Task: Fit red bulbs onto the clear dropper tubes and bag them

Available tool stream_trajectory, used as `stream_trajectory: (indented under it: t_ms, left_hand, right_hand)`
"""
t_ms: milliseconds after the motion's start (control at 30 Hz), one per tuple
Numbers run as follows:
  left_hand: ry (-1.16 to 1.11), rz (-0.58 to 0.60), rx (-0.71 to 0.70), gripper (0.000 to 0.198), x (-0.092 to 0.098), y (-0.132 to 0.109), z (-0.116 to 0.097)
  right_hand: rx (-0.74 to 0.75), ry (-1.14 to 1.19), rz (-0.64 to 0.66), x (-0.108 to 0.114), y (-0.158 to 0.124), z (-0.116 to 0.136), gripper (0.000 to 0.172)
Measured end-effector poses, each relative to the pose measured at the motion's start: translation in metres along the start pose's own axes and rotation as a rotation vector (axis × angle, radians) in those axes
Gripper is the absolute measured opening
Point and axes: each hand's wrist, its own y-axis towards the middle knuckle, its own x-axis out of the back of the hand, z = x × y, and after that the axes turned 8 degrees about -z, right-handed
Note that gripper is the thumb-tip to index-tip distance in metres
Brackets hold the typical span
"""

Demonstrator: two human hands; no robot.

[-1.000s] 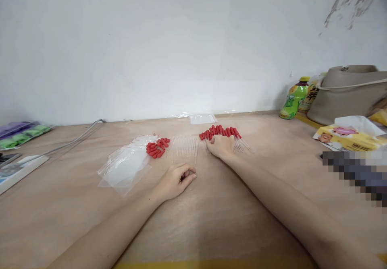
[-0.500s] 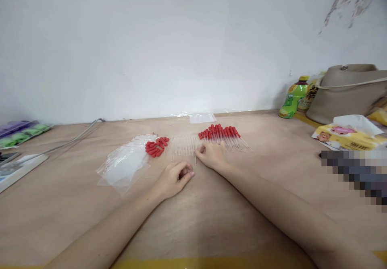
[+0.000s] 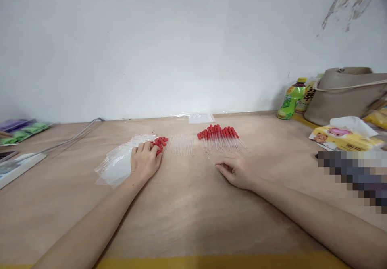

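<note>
My left hand (image 3: 144,161) lies over the near part of a small heap of red rubber dropper bulbs (image 3: 161,141). Its fingers are curled down, and a red bulb shows between thumb and forefinger; the palm side is hidden. My right hand (image 3: 236,170) is closed in a pinch on a thin clear glass tube (image 3: 211,162), which points away to the upper left. Similar clear tubes (image 3: 181,145) lie side by side between the hands. Beyond my right hand rest several droppers with red bulbs (image 3: 218,132) fitted on their tubes.
Clear zip bags (image 3: 116,166) lie fanned out beside my left hand. Another bag (image 3: 201,118) is near the wall. A green bottle (image 3: 292,100), a beige bag (image 3: 341,96) and a tissue pack (image 3: 344,138) stand at right. A grey cable (image 3: 72,139) runs along the left.
My left hand has moved left and away from me onto the red bulbs. My right hand has drawn back to the right, taking a glass tube from the row.
</note>
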Motion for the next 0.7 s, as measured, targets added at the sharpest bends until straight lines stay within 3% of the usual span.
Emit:
stream_trajectory:
  t_ms: [133, 300, 500, 600, 700]
  left_hand:
    - [-0.027, 0.02, 0.028, 0.016, -0.002, 0.002, -0.001]
    - [-0.021, 0.025, 0.054, 0.017, -0.008, 0.002, -0.001]
    - [0.039, -0.104, 0.004, 0.021, 0.002, 0.001, -0.008]
    - [-0.174, -0.14, -0.055, 0.017, 0.018, -0.002, -0.027]
    - [-0.478, -0.02, -0.112, 0.016, 0.03, -0.008, -0.049]
  right_hand:
    - [-0.102, -0.105, -0.083, 0.001, 0.002, 0.004, 0.018]
    - [-0.18, -0.203, -0.058, 0.0, 0.006, 0.009, 0.025]
    - [-0.281, -0.284, -0.108, -0.003, 0.006, 0.004, 0.022]
    - [-0.356, -0.354, -0.135, -0.004, 0.005, 0.003, 0.026]
    - [-0.383, -0.403, -0.12, -0.003, 0.003, 0.002, 0.028]
